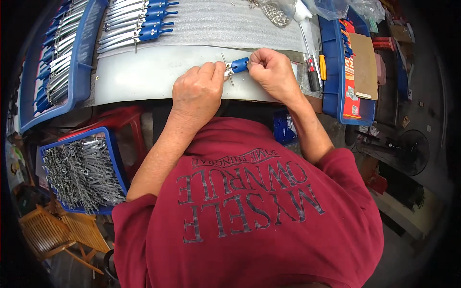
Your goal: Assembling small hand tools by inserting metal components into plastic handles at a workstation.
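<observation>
Both hands clamped the small blue-headed metal compass (236,66): left hand (198,90) at nine o'clock, right hand (273,72) at three; steadying the legs seemed wise.

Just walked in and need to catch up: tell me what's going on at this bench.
A person in a red shirt holds a small blue-and-metal part over the grey bench, left hand and right hand both gripping it. Finished-looking pieces lie in a row behind, and a blue tray of metal parts sits lower left.

L hand (199,89) + R hand (273,72) pinch blue-headed compass (236,66) over grey bench top (144,77).
</observation>
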